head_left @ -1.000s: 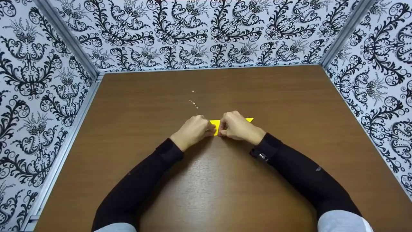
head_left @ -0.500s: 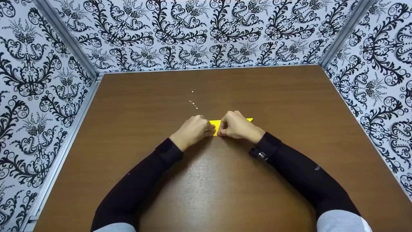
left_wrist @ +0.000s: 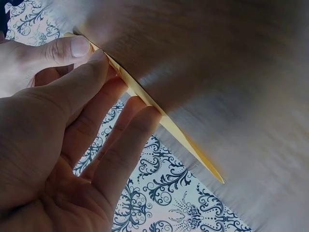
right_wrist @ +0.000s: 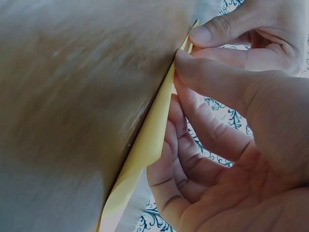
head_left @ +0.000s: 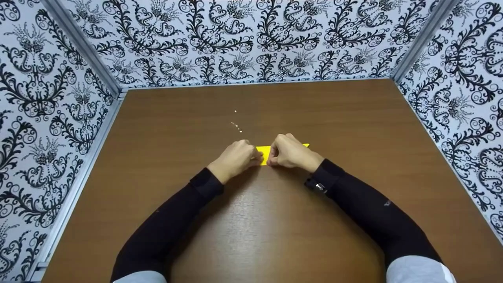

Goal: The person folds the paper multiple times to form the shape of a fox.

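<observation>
A yellow sheet of paper (head_left: 263, 154), folded into a long narrow piece, lies across the middle of the brown table. My left hand (head_left: 237, 159) pinches its near edge between thumb and fingertips, left of the paper's middle. Close beside it, my right hand (head_left: 292, 154) pinches the same edge, covering much of the right part. A pointed tip sticks out past the right knuckles. In the left wrist view, the paper (left_wrist: 178, 134) runs as a thin strip along the fingertips. A loose folded flap of the paper (right_wrist: 149, 133) shows in the right wrist view, beside the curled right fingers.
Several tiny white specks (head_left: 236, 126) lie on the table (head_left: 251, 228) beyond the left hand. Black-and-white patterned walls (head_left: 243, 43) enclose the table at the back and both sides, with grey metal posts (head_left: 80, 45) at the corners.
</observation>
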`<state>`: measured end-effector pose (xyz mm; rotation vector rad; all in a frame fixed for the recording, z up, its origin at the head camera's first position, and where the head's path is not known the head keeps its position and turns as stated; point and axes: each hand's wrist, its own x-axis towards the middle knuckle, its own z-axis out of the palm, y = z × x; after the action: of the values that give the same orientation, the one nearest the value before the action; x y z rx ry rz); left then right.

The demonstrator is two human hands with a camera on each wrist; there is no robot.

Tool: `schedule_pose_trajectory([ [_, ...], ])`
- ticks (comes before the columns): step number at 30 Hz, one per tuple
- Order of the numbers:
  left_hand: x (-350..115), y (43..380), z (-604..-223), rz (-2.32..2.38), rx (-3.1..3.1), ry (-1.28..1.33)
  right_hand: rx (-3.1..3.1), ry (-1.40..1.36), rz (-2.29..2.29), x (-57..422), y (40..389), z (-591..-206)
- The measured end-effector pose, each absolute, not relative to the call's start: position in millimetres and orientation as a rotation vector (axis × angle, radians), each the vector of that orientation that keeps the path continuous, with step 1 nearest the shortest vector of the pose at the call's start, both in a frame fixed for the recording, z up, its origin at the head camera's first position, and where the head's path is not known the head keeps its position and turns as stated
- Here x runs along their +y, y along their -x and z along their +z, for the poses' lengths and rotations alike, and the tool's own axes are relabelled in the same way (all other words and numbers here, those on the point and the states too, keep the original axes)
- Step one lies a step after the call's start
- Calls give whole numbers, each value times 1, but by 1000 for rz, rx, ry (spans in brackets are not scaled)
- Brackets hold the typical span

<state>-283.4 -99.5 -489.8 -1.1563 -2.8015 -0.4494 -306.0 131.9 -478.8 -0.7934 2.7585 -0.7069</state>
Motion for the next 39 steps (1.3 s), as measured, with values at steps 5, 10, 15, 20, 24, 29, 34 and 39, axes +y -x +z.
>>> schedule_pose_trajectory([
  [5,-100,285,-490,-444,-2815,1158,2768,797,-680,137,308,-479],
  [10,-99,284,-490,-437,-2801,1158,2781,802,-647,143,309,-480],
  [15,-98,284,-490,-465,-2802,1151,2776,775,-634,147,307,-480],
  [20,-97,283,-490,-466,-2824,1149,2769,753,-645,153,305,-480],
  [24,-96,283,-489,-456,-2838,1144,2766,740,-642,159,303,-479],
  [29,-97,283,-488,-466,-2818,1156,2771,747,-627,168,303,-477],
  [34,-98,283,-488,-481,-2791,1178,2792,736,-603,177,303,-476],
  [39,-98,282,-489,-483,-2813,1157,2794,695,-606,185,302,-477],
])
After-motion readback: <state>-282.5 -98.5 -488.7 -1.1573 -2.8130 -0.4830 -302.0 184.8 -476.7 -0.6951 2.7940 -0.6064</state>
